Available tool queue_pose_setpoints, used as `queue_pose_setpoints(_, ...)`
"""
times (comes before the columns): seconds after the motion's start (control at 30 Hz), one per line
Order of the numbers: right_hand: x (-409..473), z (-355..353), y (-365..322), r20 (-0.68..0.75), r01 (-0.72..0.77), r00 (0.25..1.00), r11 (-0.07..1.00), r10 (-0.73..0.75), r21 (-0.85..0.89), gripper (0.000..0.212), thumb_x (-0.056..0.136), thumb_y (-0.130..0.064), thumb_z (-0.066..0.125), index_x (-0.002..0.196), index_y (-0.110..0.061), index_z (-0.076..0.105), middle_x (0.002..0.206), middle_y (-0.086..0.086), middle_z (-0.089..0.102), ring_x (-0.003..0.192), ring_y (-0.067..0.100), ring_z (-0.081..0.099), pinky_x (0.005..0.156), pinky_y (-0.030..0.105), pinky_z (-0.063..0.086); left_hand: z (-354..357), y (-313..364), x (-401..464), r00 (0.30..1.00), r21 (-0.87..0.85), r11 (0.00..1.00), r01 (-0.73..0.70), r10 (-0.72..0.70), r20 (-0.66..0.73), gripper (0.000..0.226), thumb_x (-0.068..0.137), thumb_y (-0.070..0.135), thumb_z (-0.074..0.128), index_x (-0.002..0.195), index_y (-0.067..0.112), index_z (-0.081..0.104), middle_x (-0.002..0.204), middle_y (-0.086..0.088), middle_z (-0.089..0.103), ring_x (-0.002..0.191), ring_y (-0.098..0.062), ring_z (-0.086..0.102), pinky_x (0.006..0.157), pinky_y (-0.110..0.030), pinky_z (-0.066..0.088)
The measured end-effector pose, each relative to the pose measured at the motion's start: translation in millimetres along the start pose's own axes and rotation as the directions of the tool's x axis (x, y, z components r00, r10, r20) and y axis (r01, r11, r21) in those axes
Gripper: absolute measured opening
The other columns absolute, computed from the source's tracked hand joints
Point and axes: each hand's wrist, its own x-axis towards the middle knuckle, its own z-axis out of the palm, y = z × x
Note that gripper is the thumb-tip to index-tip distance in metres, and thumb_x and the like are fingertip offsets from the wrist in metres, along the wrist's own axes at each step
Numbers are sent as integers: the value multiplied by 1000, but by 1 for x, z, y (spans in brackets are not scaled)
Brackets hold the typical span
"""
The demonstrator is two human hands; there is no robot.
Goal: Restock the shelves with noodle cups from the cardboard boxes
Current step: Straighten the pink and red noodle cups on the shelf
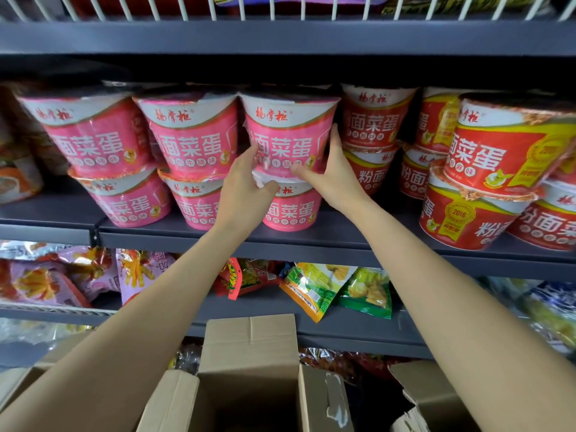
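Both hands reach to the upper pink noodle cup (288, 135) of the third stack on the grey shelf (311, 241). The left hand (246, 185) has fingers spread along the cup's lower left side; the right hand (332, 169) lies spread against its right side, thumb under its base. The left hand partly hides the lower pink cup (293, 210) beneath. Red cups (470, 185) stand stacked to the right, the rightmost cut off. Near, the open cardboard box (249, 378) shows a dark inside; its contents cannot be made out

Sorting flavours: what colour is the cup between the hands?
Pink, white band on top, head view.
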Motion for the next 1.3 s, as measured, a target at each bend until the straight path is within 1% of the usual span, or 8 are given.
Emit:
queue_pose_setpoints(0.2,-50,-31,9,-89,76,991,965,-101,-249,64,91,-26,61,146,-17,30,147,2,39,135,14,34,106,24,30,7,12,-27,973,189,964,-188,209,-100,47,87,16,60,132,21,48,131,4,53,116,-12,49,86,-28,43)
queue_pose_setpoints(0.33,-67,-59,28,-105,169,955,797,-279,-580,35,92,-20,57,126,-18,55,116,-2,64,109,16,57,83,33,49,11,-4,-20,866,615,675,-408,498,28,37,84,20,67,119,13,59,111,-7,62,103,-29,54,79,-39,48)
queue_pose_setpoints(0.47,-35,-88,45,-71,187,923,601,-379,-777,26,90,-17,58,116,-12,63,109,5,67,100,25,61,77,36,48,13,-10,0,810,671,564,-482,578,96,23,82,22,71,101,10,66,93,-9,64,85,-30,59,60,-34,47)
queue_pose_setpoints(0.6,15,-97,70,-59,80,962,487,-265,-870,38,92,-16,54,128,-6,51,131,14,49,119,32,47,90,44,46,15,-15,9,789,654,582,-484,613,40,15,81,25,73,87,11,69,81,-5,63,72,-26,55,55,-26,34)
queue_pose_setpoints(0.7,37,-92,87,-77,1,989,516,-129,-856,44,94,-20,52,135,-6,43,140,16,39,124,36,42,96,48,42,15,-16,10,797,621,626,-471,604,-4,16,81,26,73,83,11,70,77,-5,62,68,-25,53,57,-25,29)
queue_pose_setpoints(0.93,60,-72,77,-97,-6,967,360,-235,-933,36,96,-21,48,129,-9,52,132,15,51,123,33,45,98,48,36,17,-16,9,814,570,685,-454,579,-48,18,83,29,70,83,11,70,79,-5,62,73,-25,53,59,-28,34)
queue_pose_setpoints(1.13,55,-67,78,-160,-73,976,467,-149,-881,41,93,-19,52,133,-11,48,135,15,46,128,34,37,100,51,38,36,-46,-28,822,519,761,-389,541,-177,33,86,24,66,116,11,61,114,-11,57,106,-28,48,88,-35,40)
queue_pose_setpoints(1.3,36,-80,90,-258,-132,953,547,-160,-827,44,94,-24,54,134,-10,46,135,15,44,125,35,38,91,45,43,47,-60,-48,820,555,685,-472,573,-10,31,81,37,66,100,12,65,95,-5,62,89,-24,55,73,-34,46)
